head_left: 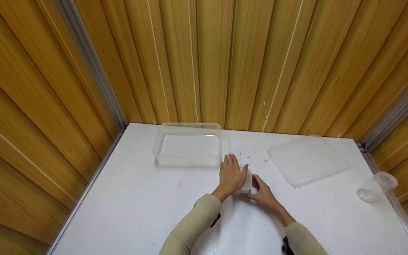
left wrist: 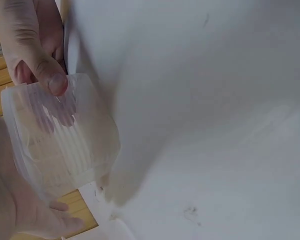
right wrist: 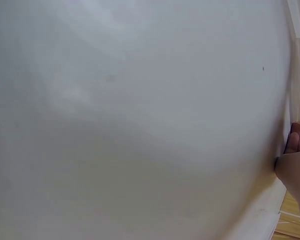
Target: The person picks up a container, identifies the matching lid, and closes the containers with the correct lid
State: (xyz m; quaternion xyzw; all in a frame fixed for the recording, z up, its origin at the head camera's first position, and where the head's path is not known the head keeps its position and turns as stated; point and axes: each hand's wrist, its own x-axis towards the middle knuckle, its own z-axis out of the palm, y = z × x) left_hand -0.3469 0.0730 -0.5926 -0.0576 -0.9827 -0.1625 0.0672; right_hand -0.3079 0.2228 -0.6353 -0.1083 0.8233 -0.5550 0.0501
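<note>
A small clear plastic container (head_left: 248, 182) with ridged sides (left wrist: 75, 145) is between both hands over the white table. My left hand (head_left: 231, 175) lies across it with its fingers straight, the palm against the rimmed side. In the left wrist view, this left hand (left wrist: 25, 207) is at the lower left. My right hand (head_left: 264, 194) grips the container from the right. Its thumb (left wrist: 55, 82) lies on the near wall and its other fingers are behind. I cannot tell whether a lid covers the rim. The right wrist view shows only part of a hand (right wrist: 297, 160) at its edge.
A large clear rectangular box (head_left: 188, 162) stands open at the back left. A flat translucent lid (head_left: 310, 163) lies to the right. Near the right edge is a clear plastic cup (head_left: 374, 187). Wood-patterned walls (head_left: 214, 71) border the table (head_left: 126, 198).
</note>
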